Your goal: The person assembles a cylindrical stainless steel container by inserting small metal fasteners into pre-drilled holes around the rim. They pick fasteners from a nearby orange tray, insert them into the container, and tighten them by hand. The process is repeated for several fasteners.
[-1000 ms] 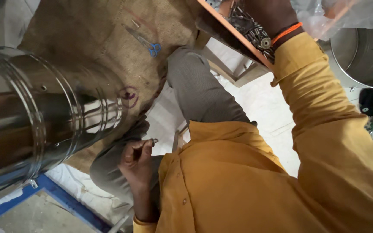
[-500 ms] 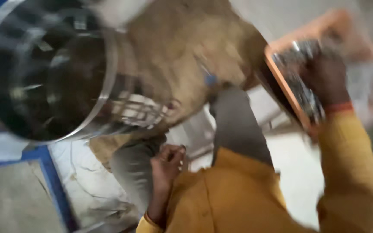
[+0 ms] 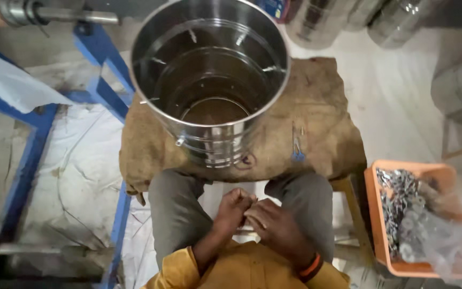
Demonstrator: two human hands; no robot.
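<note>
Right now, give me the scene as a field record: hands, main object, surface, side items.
left hand: in the lap, fingers curled, meeting the right hand; anything held is too small to tell
right hand: in the lap, touching the left hand, orange band at the wrist
steel drum: upright, open-topped, empty, on the burlap
burlap cloth: covers the work surface ahead of the knees
blue-handled tool: lies on the burlap, right of the drum
orange tray: at the person's right, holds small metal parts, partly under clear plastic
blue frame: left of the drum
</note>
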